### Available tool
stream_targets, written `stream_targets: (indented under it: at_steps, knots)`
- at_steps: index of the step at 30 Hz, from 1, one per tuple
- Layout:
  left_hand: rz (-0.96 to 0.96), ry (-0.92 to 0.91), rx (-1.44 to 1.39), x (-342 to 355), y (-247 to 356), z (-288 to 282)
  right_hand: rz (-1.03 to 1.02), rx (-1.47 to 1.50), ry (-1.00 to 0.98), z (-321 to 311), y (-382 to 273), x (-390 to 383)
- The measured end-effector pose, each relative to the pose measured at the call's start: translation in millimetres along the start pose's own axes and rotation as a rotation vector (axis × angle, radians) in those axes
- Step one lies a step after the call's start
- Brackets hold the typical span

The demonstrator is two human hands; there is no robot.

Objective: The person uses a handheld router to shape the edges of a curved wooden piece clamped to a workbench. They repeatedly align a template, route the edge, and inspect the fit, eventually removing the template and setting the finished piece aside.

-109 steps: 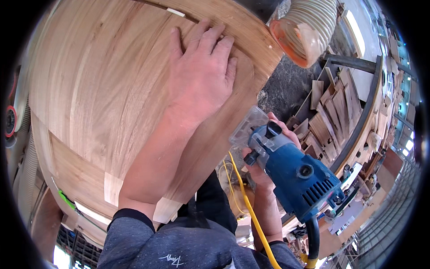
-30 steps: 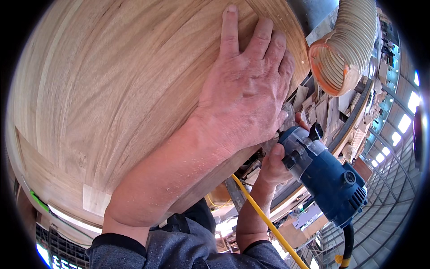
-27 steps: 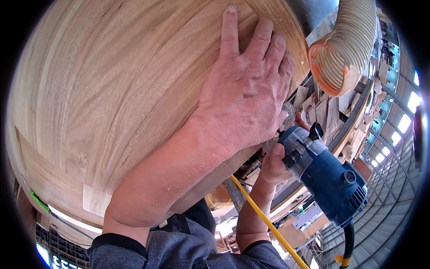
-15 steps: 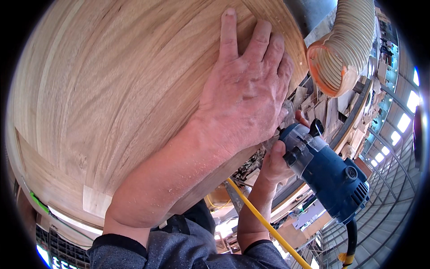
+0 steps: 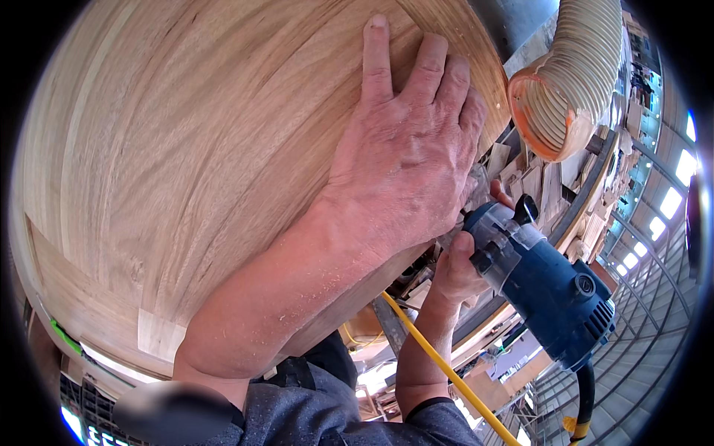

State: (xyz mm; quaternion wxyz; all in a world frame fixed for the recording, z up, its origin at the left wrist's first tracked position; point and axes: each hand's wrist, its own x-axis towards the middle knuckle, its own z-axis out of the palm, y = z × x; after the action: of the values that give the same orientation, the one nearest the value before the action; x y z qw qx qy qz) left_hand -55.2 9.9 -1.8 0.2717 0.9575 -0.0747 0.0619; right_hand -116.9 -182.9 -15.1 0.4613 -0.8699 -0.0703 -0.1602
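Observation:
A large pale wooden panel (image 5: pixel 178 149) with streaky grain fills the upper left. My left hand (image 5: pixel 405 156) lies on it along the right edge, fingers spread, bits of sawdust on the forearm. Just below and right of that hand, my right hand (image 5: pixel 457 275) grips a blue trim router (image 5: pixel 550 293) by its upper part, thumb on the near side and fingertips over the far side. The router lies tilted, its clear plastic base at the panel's edge, partly hidden by my left hand; whether it touches the wood, I cannot tell.
A ribbed dust hose (image 5: pixel 587 63) with an orange-rimmed opening hangs at upper right, beside a grey metal surface (image 5: pixel 524 18). Wood offcuts (image 5: pixel 532 175) are piled beyond the panel. A yellow cord (image 5: pixel 416 334) runs down past my right forearm. Window lights line the far right.
Since the earliest frame, the router has come up to the panel's edge beside my left hand and the view has shifted. Over the last second, hands and router have barely moved.

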Motion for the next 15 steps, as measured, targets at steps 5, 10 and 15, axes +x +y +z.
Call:
stream_targets:
  at_steps: [5,10,15]
  knots:
    - [0.020,-0.022,0.051,-0.6,-2.5,-1.3,-0.007,0.000,0.003,2.8,2.5,0.2]
    - [0.028,-0.093,0.066,1.3,-0.8,-11.0,0.005,0.001,0.016,4.4,0.0,1.4]
    - [0.050,-0.148,0.111,-0.6,-5.2,-13.9,0.019,-0.008,0.013,5.7,-0.9,1.7]
